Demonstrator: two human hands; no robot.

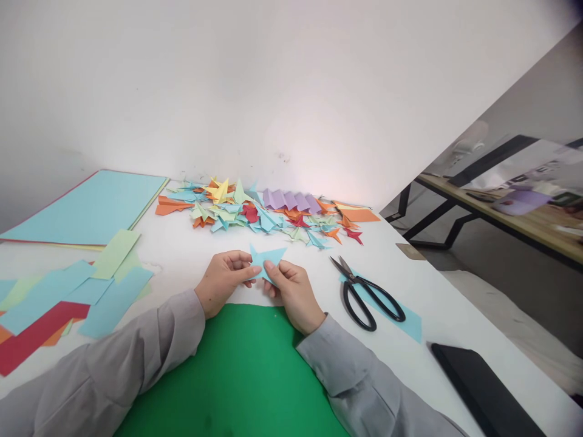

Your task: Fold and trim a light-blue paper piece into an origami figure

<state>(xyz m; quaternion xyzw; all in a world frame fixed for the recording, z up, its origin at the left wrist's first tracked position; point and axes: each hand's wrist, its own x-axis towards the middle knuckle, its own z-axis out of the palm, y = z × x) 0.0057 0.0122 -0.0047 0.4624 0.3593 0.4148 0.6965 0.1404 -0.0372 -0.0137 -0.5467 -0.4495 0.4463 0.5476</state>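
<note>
On the left, strips (119, 303) lie in a loose heap, maybe for easy grabbing, and some hide under others. In the middle, over the surface (314, 264), the left hand (223, 280) and right hand (297, 292) pinch the folded paper (272, 254) between their fingers (238, 257), perhaps to keep it steady, and cover part of it. On the right, scissors (351, 278) hide some of a blue strip (412, 326), and a black thing (485, 391) is cut off at the bottom.
</note>
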